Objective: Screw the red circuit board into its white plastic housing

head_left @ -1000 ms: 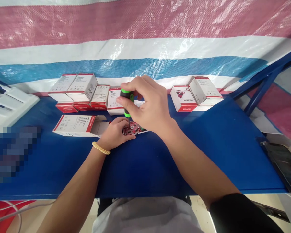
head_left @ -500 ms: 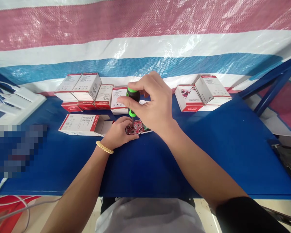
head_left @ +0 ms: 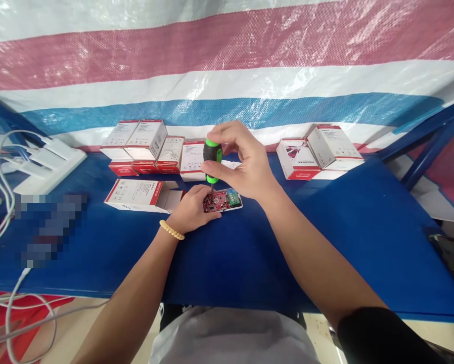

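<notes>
Screwdriver (head_left: 212, 161) stands upright on board (head_left: 222, 200) between hands (head_left: 192, 208) (head_left: 250, 164).

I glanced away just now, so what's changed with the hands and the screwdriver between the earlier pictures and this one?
Little. The right hand has shifted its fingers on the screwdriver and sits slightly higher, so the green terminal block on the circuit board now shows. Nothing taken or let go: the tip stays on the board, the left hand still steadies it, the boxes lie unmoved.
</notes>
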`<state>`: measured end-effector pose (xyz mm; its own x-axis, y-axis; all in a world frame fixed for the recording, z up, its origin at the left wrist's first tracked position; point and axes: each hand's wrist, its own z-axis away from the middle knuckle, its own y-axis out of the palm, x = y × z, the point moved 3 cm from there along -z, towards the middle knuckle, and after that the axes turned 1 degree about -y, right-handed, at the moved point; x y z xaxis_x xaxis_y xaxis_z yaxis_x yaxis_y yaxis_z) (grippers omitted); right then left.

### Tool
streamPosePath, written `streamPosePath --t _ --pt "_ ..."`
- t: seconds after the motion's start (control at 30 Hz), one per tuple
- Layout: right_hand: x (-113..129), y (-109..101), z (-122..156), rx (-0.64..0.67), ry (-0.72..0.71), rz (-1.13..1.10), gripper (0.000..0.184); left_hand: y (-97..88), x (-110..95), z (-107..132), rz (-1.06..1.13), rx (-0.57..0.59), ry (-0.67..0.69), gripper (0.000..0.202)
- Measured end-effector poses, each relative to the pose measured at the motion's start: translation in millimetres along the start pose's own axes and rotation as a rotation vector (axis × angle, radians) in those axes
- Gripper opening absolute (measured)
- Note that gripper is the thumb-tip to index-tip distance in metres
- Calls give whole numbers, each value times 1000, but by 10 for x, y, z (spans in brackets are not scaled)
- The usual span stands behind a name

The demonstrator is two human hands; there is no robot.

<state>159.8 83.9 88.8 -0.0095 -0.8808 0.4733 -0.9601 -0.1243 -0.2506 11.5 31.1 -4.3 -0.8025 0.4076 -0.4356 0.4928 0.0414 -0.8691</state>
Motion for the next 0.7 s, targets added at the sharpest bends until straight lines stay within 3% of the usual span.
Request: streamPosePath --t 0.17,0.5,0.6,0.7 --pt "-8 47 19 -172 -1 72 30 7 4 -5 -8 35 -19 52" --pt "62 -19 -5 139 66 -62 27 3 7 -10 19 47 -19 51" --pt "60 -13 -21 148 42 29 30 -5 0 -18 13 57 -16 50" --pt "14 -18 -29 63 34 113 35 -10 -6 -17 -2 59 -22 48"
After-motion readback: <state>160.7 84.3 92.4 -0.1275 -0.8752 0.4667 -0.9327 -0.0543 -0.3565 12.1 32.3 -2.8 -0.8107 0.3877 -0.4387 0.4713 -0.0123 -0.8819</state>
